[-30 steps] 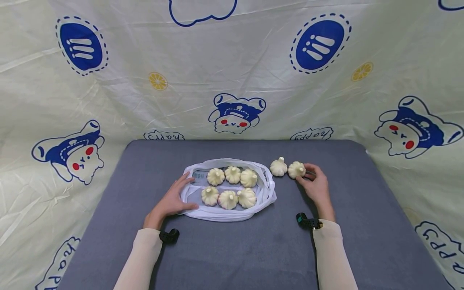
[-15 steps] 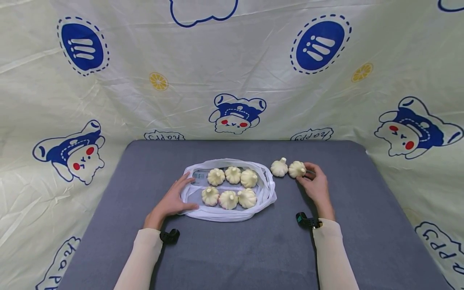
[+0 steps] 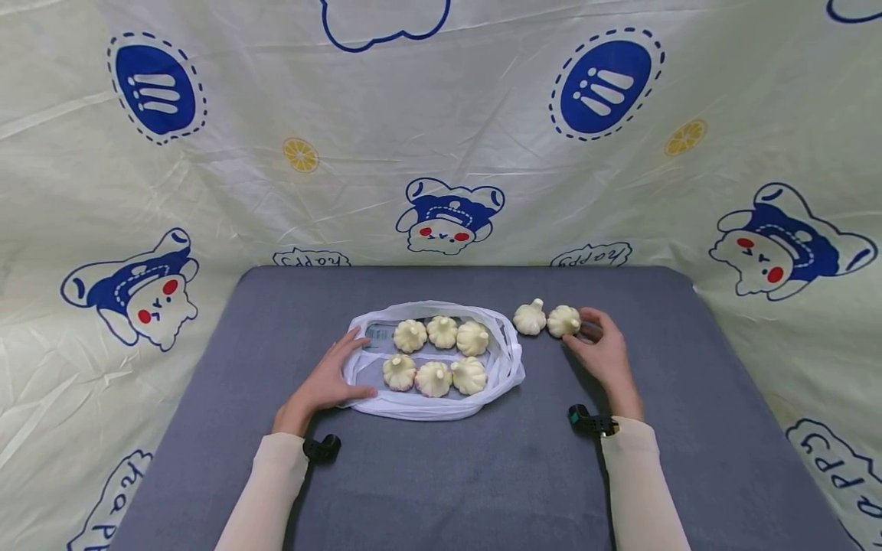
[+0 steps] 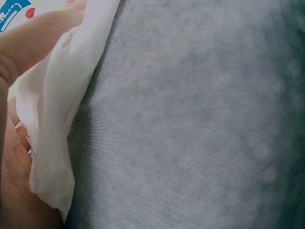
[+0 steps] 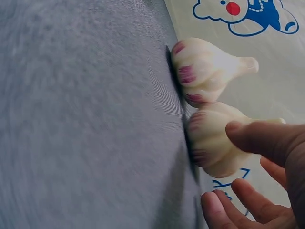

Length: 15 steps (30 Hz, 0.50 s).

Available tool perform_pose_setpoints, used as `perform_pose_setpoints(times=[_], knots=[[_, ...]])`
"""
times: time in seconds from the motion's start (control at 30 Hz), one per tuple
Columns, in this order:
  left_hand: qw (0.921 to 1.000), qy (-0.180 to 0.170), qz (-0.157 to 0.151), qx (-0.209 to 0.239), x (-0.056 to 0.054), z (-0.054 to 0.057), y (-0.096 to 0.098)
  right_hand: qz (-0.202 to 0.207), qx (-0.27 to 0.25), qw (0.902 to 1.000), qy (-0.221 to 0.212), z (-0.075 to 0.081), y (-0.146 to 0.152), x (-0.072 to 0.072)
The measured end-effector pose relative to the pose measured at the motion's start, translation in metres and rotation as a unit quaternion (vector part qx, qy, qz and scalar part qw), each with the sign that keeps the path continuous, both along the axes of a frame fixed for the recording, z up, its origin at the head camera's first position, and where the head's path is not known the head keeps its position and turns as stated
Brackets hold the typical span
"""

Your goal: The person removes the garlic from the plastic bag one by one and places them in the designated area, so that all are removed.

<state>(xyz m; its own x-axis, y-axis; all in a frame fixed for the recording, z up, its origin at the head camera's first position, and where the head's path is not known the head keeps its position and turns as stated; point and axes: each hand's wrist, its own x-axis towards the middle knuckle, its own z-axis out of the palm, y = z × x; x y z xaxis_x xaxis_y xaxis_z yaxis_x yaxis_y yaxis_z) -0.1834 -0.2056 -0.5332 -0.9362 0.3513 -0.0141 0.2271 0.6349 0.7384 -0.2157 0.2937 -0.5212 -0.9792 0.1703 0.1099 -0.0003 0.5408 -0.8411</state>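
A white plastic bag [image 3: 441, 414] lies with its mouth spread wide in the middle of the table. Inside it, several garlic bulbs [image 3: 434, 379] sit stem up in two rows of three. My left hand [image 3: 329, 376] spans the bag's left end, thumb and fingers spread over its rim; in the left wrist view the film covers part of the palm. Right of the bag stand two more bulbs side by side. My right hand [image 3: 603, 350] is at the outer bulb [image 5: 219, 138], its thumb overlapping that bulb and its other fingers apart from it. The inner bulb [image 5: 205, 71] stands untouched.
A grey cloth covers the table [image 3: 441, 482]. Behind it and at both sides hangs a pale printed sheet [image 3: 441, 115]. A barcode label [image 3: 377, 334] shows inside the bag near the left fingers. Both wrists wear black cameras [image 3: 322, 449].
My right hand and forearm have shifted slightly right, with the fingers a little looser at the outer bulb. The bulbs, the bag and my left hand keep their places.
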Motion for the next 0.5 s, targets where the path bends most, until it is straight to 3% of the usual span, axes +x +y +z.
perform_pose_setpoints(times=[0.27,0.5], knots=[[1.0000,-0.001,-0.002,-0.003,0.000,-0.001,-0.001,0.046,0.069,0.9965,0.009,0.023,0.005,0.010],[1.0000,-0.004,-0.002,-0.004,0.000,0.000,0.000,0.077,0.099,0.9920,0.011,0.053,-0.010,0.021]])
